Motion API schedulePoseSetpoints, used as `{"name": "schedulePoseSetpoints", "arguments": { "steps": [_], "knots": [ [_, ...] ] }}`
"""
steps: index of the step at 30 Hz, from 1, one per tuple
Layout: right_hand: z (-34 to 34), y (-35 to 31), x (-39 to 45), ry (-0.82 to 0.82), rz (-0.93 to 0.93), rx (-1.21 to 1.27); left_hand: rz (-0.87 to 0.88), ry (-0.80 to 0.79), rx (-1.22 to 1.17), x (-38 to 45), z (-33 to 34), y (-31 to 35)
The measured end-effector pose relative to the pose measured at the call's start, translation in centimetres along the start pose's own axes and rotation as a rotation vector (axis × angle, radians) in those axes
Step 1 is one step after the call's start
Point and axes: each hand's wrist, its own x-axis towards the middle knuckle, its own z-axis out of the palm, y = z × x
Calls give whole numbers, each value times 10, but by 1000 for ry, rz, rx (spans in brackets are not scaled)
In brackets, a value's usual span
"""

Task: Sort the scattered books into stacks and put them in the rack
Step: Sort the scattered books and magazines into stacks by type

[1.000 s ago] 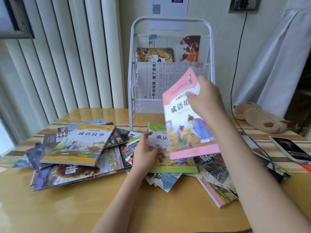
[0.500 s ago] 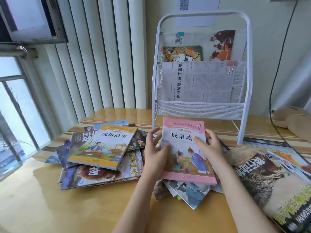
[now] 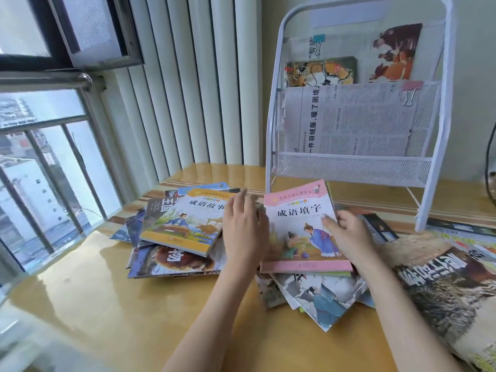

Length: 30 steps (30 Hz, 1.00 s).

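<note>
Pink-covered thin paperback book (image 3: 303,229) flat atop loose pile on glossy wooden table (image 3: 107,304). Right hand (image 3: 349,237) grip pinches right edge; left hand (image 3: 243,229) spread beside. Likely light, bendy, slick; best held by spine edge.

— Surfaces?

— A glossy yellow wooden table (image 3: 88,312) fills the near ground, with striped inlay along its far edge. Daylight reflects strongly off its left part.

— Openings?

— One window (image 3: 40,167) at left, dark-framed, with an upper sash (image 3: 80,28) swung inward and metal bars across the lower pane. Buildings show outside, washed out.

— Coverings?

— White vertical blinds (image 3: 188,84) hang from the window across to the centre.

— Walls?

— A pale cream wall (image 3: 472,98) at far right, with a dark cable (image 3: 489,167) running down it and a paper sheet (image 3: 349,9) stuck high up.
</note>
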Motion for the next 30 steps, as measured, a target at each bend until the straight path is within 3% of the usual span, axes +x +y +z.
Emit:
{"name": "schedulePoseSetpoints", "arguments": {
  "steps": [2,5,7,11,15,19,23,28,30],
  "knots": [
    [1,0,0,15,-2,-18,-132,-20,130,22,-18,-24],
    [1,-2,-2,26,-22,-54,-554,-286,361,46,-42,-79],
    [1,-5,-4,25,-24,-105,-709,-440,367,51,-52,-97],
    [1,-7,-5,21,-34,-136,-680,-441,399,61,-52,-101],
    [0,-6,-5,21,-34,-142,-604,-385,95,67,-60,-84],
    [0,-8,-6,19,-40,-148,-432,-259,51,78,-60,-56],
    [0,-10,-7,22,-50,-134,-397,-189,-93,89,-64,-33],
    [-2,-16,-11,-1,-49,-67,-586,-325,-398,86,-37,-17],
    [-2,-18,-11,3,-38,-65,-572,-405,-416,73,-21,-7]
  ]
}}
